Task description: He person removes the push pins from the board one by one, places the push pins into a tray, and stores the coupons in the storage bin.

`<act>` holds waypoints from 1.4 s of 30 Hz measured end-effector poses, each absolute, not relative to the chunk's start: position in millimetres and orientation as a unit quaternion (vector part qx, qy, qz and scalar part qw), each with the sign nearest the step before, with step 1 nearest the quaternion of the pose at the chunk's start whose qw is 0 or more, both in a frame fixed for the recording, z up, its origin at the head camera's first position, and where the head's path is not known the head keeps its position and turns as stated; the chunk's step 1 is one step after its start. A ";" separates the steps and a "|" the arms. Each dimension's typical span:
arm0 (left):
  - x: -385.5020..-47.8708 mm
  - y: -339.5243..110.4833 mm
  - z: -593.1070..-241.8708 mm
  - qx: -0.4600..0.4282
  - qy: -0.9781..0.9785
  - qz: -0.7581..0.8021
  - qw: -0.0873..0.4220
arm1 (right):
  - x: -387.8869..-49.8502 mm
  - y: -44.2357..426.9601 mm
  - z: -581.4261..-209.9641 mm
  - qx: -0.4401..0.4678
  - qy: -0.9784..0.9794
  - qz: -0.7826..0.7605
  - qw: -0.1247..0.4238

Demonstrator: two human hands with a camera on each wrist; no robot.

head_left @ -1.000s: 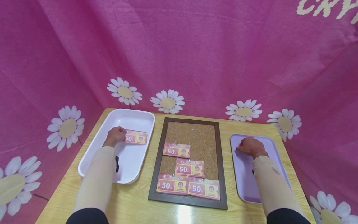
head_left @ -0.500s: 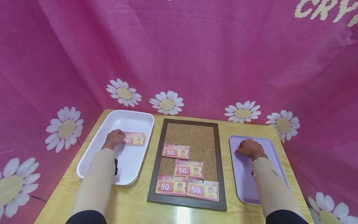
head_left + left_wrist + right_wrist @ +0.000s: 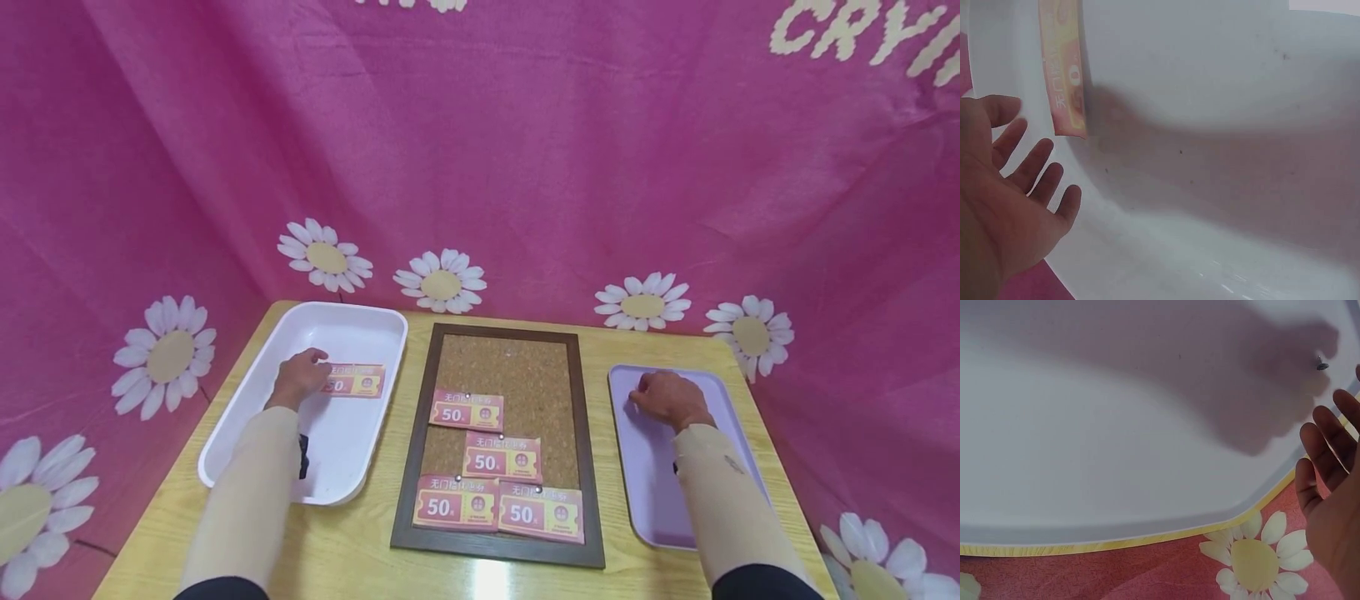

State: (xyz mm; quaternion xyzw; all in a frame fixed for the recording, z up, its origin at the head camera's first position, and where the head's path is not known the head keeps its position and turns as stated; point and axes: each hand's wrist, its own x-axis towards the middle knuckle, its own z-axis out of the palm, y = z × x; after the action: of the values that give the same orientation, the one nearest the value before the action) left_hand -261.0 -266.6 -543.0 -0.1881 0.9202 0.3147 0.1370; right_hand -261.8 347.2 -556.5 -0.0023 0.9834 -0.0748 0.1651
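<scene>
My left hand (image 3: 300,375) hovers in the white tray (image 3: 330,492), fingers spread apart. Just beyond its fingertips lies a pink-and-yellow paper coupon (image 3: 354,381) printed "50"; in the left wrist view a gap shows between the fingers and the coupon (image 3: 1065,69). Over the far left part of the purple tray (image 3: 660,517) is my right hand (image 3: 670,398), fingers loosely bent. Close to those fingers, in the right wrist view, a small metal pushpin (image 3: 1322,364) lies in the tray; the right thumb is mostly out of that frame.
Between the trays lies a brown-framed corkboard (image 3: 517,367). Several "50" coupons (image 3: 501,457) are pinned on its left and lower parts, each with a pushpin at its top edge. A pink cloth (image 3: 480,150) with daisies hangs behind the wooden table (image 3: 360,558).
The whole head view has shifted slightly. My left fingers have spread a little beside the coupon. My right hand stays over the purple tray, nearly unchanged.
</scene>
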 end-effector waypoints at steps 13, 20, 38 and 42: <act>-258.1 -261.8 -540.8 -0.088 0.976 0.175 0.094 | -255.7 346.7 -559.4 -0.021 0.994 -0.056 0.094; -259.2 -262.5 -542.9 -0.081 0.977 0.168 0.106 | -254.0 343.3 -560.4 -0.014 0.992 -0.071 0.102; -269.0 -226.3 -532.0 -0.016 0.982 0.165 0.086 | -259.0 326.1 -556.5 -0.047 0.991 -0.087 0.088; -268.8 -217.6 -527.6 -0.014 0.979 0.180 0.095 | -260.4 318.1 -553.6 -0.066 0.989 -0.099 0.084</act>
State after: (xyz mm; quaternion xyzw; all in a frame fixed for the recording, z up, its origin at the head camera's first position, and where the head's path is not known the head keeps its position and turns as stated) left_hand -268.8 -217.6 -527.6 -0.0136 0.9790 0.1796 0.0953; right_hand -260.4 318.1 -553.6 -0.0660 0.9893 -0.0995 0.0836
